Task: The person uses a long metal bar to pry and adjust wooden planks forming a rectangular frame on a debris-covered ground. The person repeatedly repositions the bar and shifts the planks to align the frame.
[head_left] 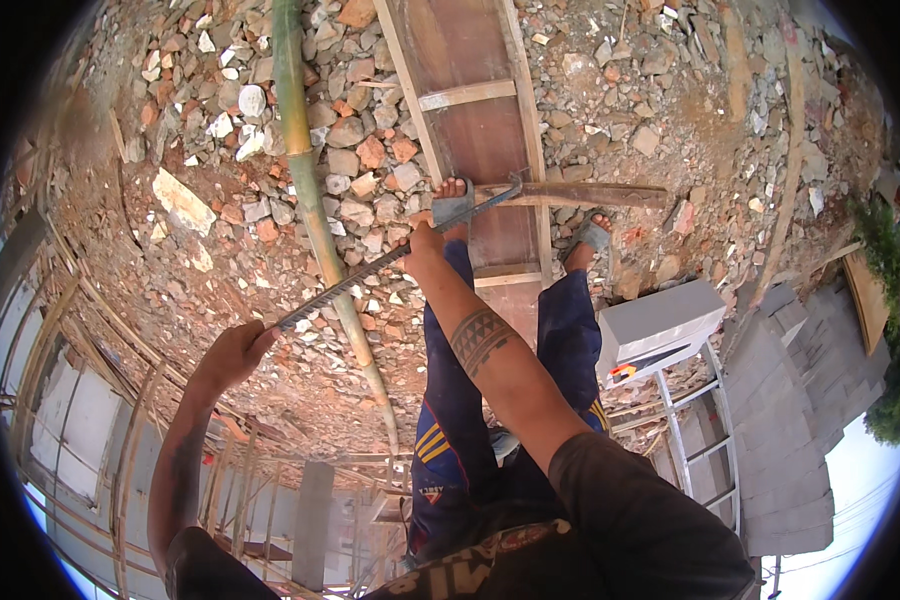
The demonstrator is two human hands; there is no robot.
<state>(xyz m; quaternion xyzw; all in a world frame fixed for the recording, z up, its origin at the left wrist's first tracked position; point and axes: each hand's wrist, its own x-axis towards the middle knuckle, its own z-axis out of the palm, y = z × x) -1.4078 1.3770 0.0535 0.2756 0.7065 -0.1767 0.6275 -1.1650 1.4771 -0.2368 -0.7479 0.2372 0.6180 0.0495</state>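
At the far left, a frame of thin wooden poles bends with the curve of the view. Next comes the person's left hand, fingers curled closed around the near end of a dark, ridged metal bar. The bar slants away and to the right, passing above a green-and-tan bamboo pole that lies across broken brick and stone rubble. Farther along, the right hand is wrapped around the bar's middle; a patterned tattoo bands that forearm. The bar's hooked tip hangs over a long brown wooden panel with pale edge strips and crosspieces, close to a short plank lying across it; I can't tell whether tip and plank touch. The person stands in grey sandals, one foot at the panel's left edge, the other on the ground to its right. Farther right sit a pale grey block with a small orange-and-black object against its side, a metal ladder and overlapping grey sheets.
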